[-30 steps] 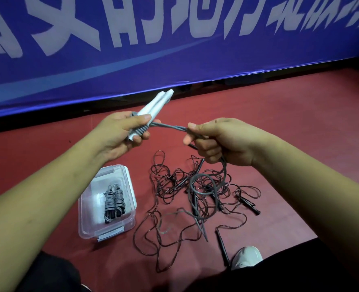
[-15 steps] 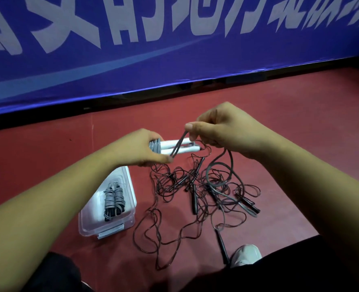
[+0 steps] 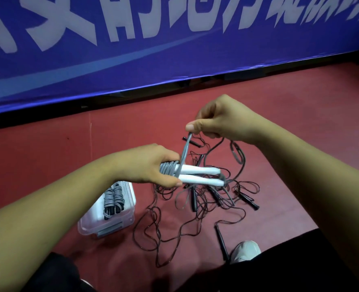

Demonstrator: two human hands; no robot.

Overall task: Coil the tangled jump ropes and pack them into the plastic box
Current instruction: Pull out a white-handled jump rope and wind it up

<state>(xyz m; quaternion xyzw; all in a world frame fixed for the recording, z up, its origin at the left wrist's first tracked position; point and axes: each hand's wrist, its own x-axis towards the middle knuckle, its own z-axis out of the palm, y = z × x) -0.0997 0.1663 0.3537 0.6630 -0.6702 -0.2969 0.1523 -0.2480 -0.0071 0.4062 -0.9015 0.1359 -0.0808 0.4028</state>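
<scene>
My left hand [image 3: 147, 165] grips a pair of white jump rope handles [image 3: 201, 175] held side by side, pointing right, with grey cord wound around their near end. My right hand [image 3: 218, 121] pinches the grey cord [image 3: 186, 150] and holds it up above the handles. The rest of that cord hangs down in a loose loop under the handles. Below both hands a tangle of thin dark ropes [image 3: 195, 211] with black handles lies on the red floor. A clear plastic box [image 3: 123, 222] at lower left holds one coiled grey rope [image 3: 113, 200].
A blue banner [image 3: 174, 49] with white lettering runs along the back. A loose black handle [image 3: 221, 242] lies beside my white shoe [image 3: 245, 250] at the lower right. Dark trousers fill the bottom edge. Red floor extends to the right and left.
My left hand swung the white handles from pointing up to lying level and lowered them. My right hand rose and carried the grey cord over the handles, adding turns to the winding.
</scene>
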